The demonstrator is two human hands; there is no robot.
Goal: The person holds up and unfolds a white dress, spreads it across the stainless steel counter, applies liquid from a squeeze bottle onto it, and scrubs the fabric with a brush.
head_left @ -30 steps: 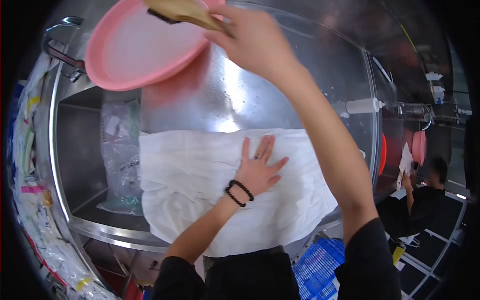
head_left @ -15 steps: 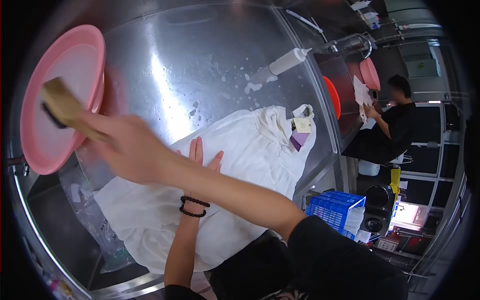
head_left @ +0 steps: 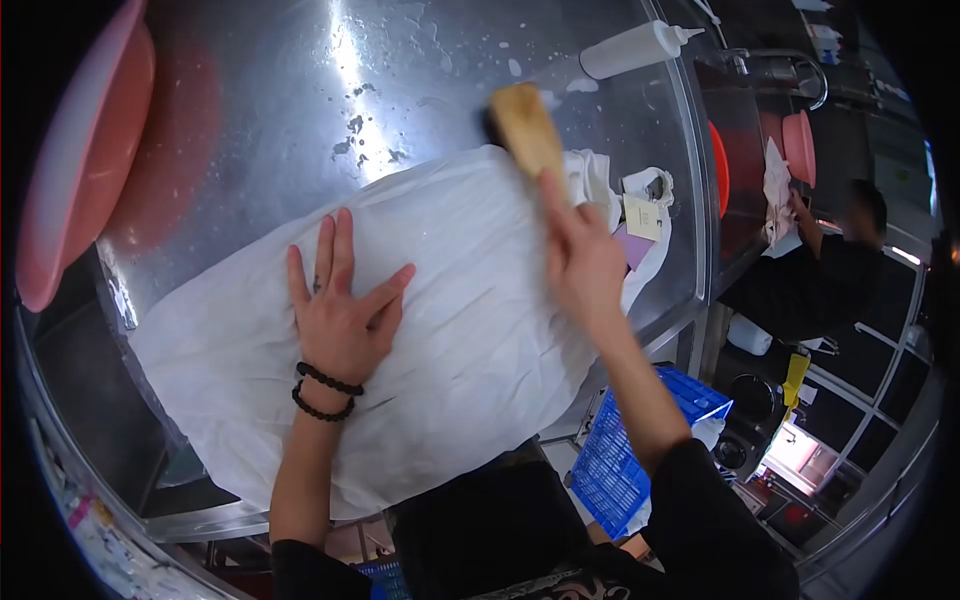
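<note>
A white garment point(head_left: 450, 290) lies spread over the near edge of the metal worktop point(head_left: 270, 130). My left hand point(head_left: 345, 320) rests on it with fingers spread and nothing held. Blurred slightly by motion, my right hand point(head_left: 588, 262) grips the handle of a wooden brush point(head_left: 527, 125). The brush's head is above the garment's far edge, its dark bristles to the left; whether they touch cloth I cannot tell. Tags point(head_left: 641, 218) lie at the garment's right end, beside my right hand.
A pink basin point(head_left: 95, 160) stands at the far left. A white squeeze bottle point(head_left: 635, 50) lies at the back right, near wet spots. A blue crate point(head_left: 610, 465) is below the worktop's right side. Another person point(head_left: 835, 265) works at the right with a cloth.
My right hand has carried the brush from the pink basin rightward to the garment's far edge. My left hand stays flat on the cloth. The view has shifted.
</note>
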